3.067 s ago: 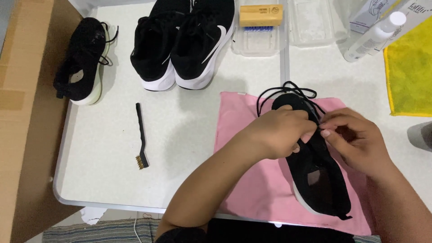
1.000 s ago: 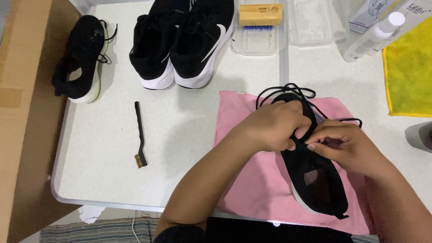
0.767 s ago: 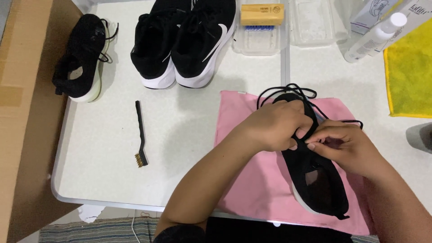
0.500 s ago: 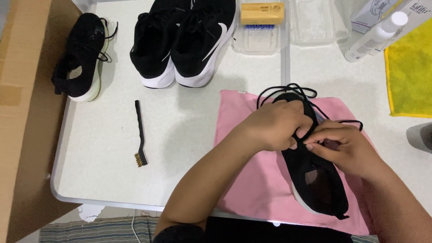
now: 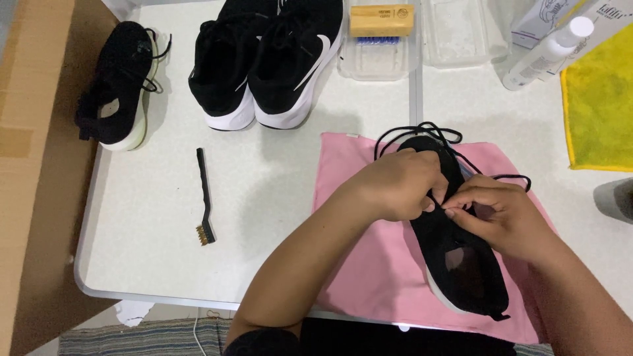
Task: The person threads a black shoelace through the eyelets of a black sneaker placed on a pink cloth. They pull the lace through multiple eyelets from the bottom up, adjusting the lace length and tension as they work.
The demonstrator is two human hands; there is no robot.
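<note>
White table (image 5: 277, 191), rounded at the near left corner, carrying everything. Pink cloth (image 5: 369, 277) spread flat along the near edge, right of centre. Black shoe (image 5: 461, 264) lying on the cloth, toe toward the far edge, heel opening toward the near edge. Pair of black sneakers with white soles (image 5: 270, 59) side by side at the far edge, left of centre. Single black shoe (image 5: 119, 86) near the far left corner, close to the left edge. Yellow cloth (image 5: 600, 105) at the right edge. Clear tray (image 5: 379, 59) at the far edge, wooden-backed brush (image 5: 381, 20) resting on it. White bottle (image 5: 547, 53) tilted beside the yellow cloth. Left hand (image 5: 395, 184) closed, fingers pinching the black lace (image 5: 435, 132) over the shoe's middle. Right hand (image 5: 501, 214) closed too, fingertips meeting the left hand's at the lace. Small black wire brush (image 5: 204, 198) on bare tabletop, left of the pink cloth, well apart from both hands.
</note>
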